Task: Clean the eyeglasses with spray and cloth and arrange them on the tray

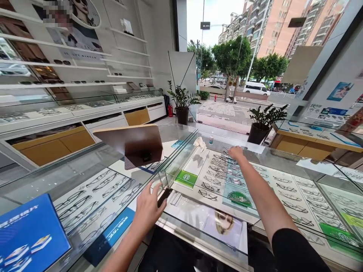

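My left hand (148,206) rests open, fingers spread, on the near corner of the glass display counter (181,149), close to a small dark fitting at the glass edge. My right arm stretches far forward over the glass top. My right hand (236,152) lies on the glass at the far side, above rows of eyeglass frames (218,170) laid out on trays inside the case. Its fingers are turned away from me, so their pose is unclear. A crumpled white cloth (200,143) and a small bottle (211,140) sit on the glass to the left of that hand.
A brown tilted mirror stand (133,145) sits on the left counter, a blue box (28,232) at the near left. Wall shelves with glasses run along the left. Two potted plants (181,102) (262,122) stand by the street window. Another glass counter (326,132) is at right.
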The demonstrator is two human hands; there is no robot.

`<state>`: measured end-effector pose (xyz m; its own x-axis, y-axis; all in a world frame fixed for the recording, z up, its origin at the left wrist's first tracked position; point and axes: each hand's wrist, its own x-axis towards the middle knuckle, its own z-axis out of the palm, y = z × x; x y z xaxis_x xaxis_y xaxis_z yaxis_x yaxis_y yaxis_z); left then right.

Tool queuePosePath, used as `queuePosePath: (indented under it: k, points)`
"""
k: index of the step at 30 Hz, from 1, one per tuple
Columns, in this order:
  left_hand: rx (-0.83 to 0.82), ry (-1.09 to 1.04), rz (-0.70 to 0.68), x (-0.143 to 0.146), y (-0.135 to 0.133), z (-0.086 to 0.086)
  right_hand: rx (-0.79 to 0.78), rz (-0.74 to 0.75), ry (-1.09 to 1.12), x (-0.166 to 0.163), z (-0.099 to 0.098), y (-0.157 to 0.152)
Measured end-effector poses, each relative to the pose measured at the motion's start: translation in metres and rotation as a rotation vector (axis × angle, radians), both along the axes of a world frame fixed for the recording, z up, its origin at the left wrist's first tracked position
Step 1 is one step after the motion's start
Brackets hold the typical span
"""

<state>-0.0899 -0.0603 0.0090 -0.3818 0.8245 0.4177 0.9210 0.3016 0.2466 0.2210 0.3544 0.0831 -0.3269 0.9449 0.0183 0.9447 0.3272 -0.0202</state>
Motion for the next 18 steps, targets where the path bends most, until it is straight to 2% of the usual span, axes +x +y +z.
queuePosePath:
  k: [3,6,11,14,16,18]
  points:
    - [-0.084,0.056,0.115,-0.009,-0.008,-0.008,0.019,-0.012,0.004,0.0,0.011,-0.016]
    - [-0.133,0.036,0.237,-0.007,-0.019,-0.008,0.059,0.007,0.037,0.003,0.026,-0.033]
    - [-0.158,-0.005,0.338,-0.007,-0.027,-0.005,0.129,0.14,0.131,0.01,0.058,-0.069]
    - [-0.15,-0.013,0.376,-0.011,-0.031,-0.003,0.092,0.321,0.213,0.017,0.075,-0.118]
    - [-0.168,-0.019,0.365,-0.013,-0.033,-0.001,-0.066,0.542,0.405,0.023,0.084,-0.166]
    - [-0.198,-0.023,0.346,-0.014,-0.034,0.001,-0.258,0.605,0.468,0.026,0.086,-0.217]
